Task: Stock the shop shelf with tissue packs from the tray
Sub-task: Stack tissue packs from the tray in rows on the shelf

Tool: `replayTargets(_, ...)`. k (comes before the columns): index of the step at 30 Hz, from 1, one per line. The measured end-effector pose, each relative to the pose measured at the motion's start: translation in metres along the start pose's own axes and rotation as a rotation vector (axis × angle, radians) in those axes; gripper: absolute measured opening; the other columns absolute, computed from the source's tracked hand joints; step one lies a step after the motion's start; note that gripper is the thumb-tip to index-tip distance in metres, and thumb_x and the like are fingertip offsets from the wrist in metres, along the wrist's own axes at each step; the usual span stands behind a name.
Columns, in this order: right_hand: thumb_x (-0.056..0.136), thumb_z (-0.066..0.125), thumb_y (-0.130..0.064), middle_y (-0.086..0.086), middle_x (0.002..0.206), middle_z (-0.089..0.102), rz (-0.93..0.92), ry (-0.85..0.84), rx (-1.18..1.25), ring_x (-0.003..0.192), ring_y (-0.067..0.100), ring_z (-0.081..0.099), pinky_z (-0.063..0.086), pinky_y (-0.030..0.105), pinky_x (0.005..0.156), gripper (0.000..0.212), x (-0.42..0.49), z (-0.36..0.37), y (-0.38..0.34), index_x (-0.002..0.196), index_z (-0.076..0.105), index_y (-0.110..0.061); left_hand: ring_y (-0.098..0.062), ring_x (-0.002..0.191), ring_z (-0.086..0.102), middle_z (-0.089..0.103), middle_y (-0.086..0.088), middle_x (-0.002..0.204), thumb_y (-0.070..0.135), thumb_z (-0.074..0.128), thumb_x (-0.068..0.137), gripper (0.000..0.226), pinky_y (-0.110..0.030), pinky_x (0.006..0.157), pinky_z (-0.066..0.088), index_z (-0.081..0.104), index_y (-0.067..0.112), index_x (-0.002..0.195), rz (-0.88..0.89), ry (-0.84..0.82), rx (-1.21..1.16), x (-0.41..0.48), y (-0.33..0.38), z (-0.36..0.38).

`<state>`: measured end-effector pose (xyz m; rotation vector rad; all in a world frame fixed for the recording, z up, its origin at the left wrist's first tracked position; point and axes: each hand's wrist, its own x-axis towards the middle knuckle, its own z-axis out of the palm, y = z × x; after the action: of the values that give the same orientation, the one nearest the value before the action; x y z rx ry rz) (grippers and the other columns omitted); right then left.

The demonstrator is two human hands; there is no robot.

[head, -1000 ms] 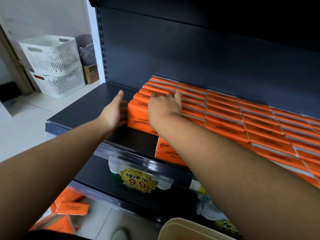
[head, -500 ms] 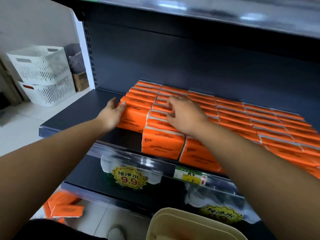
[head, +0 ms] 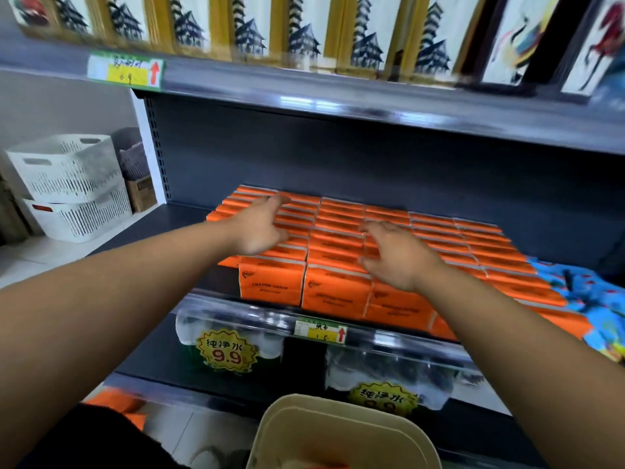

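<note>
Orange tissue packs (head: 341, 228) stand in several close rows on the dark middle shelf (head: 142, 235). The front-left pack (head: 270, 282) reads "COTTON TISSUE". My left hand (head: 260, 228) hovers over the left rows with loosely spread fingers and holds nothing. My right hand (head: 395, 255) is over the middle rows, fingers spread and slightly bent, empty too. I cannot tell if either hand touches the pack tops. The beige tray (head: 341, 431) sits at the bottom centre, close to me; an orange sliver shows at its lower edge.
Above hangs a shelf (head: 338, 96) of upright picture packs. Bottled water (head: 226, 346) with yellow 9.9 tags fills the lower shelf. Blue patterned goods (head: 588, 299) lie right of the tissues. White baskets (head: 67, 184) stand on the floor at left. Orange packs (head: 115, 401) lie bottom left.
My left hand has left the side of the left rows and now sits above them. My right hand has shifted right over the middle rows. The view has tilted upward.
</note>
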<state>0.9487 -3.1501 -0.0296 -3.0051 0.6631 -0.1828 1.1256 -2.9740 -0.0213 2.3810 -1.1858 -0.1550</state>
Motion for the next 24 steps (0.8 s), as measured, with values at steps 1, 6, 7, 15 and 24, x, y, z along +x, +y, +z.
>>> replayTargets(1,0.087,0.060,-0.043,0.008,0.150,0.039,0.006,0.010,-0.001,0.135,0.029,0.040,0.036,0.038,0.110,0.069,-0.009,-0.002,0.006,0.146,0.032,-0.022,-0.027,0.143,0.025,0.025,-0.015,0.155,0.022,0.060,0.090,0.073,-0.028,0.113,0.023,0.022,0.014,0.151,0.027,-0.011,0.015,-0.003,0.010,0.003)
replayTargets(6,0.091,0.058,-0.043,0.008,0.152,0.034,0.018,0.039,-0.003,0.138,0.030,0.035,0.030,0.036,0.114,0.073,-0.053,-0.010,0.027,0.151,0.025,-0.021,-0.028,0.144,0.023,0.024,-0.014,0.156,0.028,0.061,0.088,0.078,-0.030,0.116,0.022,0.018,0.016,0.152,0.142,-0.056,0.078,-0.021,0.051,0.028)
replayTargets(7,0.091,0.058,-0.043,0.008,0.153,0.033,0.013,0.046,-0.003,0.139,0.029,0.034,0.029,0.035,0.114,0.073,-0.060,-0.010,0.029,0.152,0.024,-0.022,-0.027,0.145,0.022,0.023,-0.013,0.156,0.029,0.061,0.088,0.078,-0.029,0.115,0.021,0.018,0.016,0.152,0.160,-0.070,0.071,-0.025,0.057,0.034)
replayTargets(15,0.092,0.055,-0.044,-0.002,0.158,0.022,0.009,-0.027,-0.008,0.143,0.023,0.025,0.026,0.041,0.117,0.073,-0.116,0.021,0.038,0.152,0.016,-0.029,-0.018,0.148,0.009,0.016,-0.003,0.160,0.037,0.055,0.092,0.076,-0.041,0.121,0.003,0.012,0.026,0.153,0.289,-0.084,0.112,-0.074,0.082,0.107)
replayTargets(24,0.096,0.049,-0.036,-0.002,0.163,0.004,-0.059,-0.044,-0.096,0.149,0.020,0.005,0.004,0.039,0.120,0.071,-0.163,0.091,0.043,0.154,0.011,-0.025,-0.014,0.147,-0.016,-0.011,0.001,0.162,0.039,0.042,0.096,0.076,-0.037,0.118,-0.016,-0.003,0.022,0.154,0.361,-0.078,0.364,-0.128,0.055,0.190)
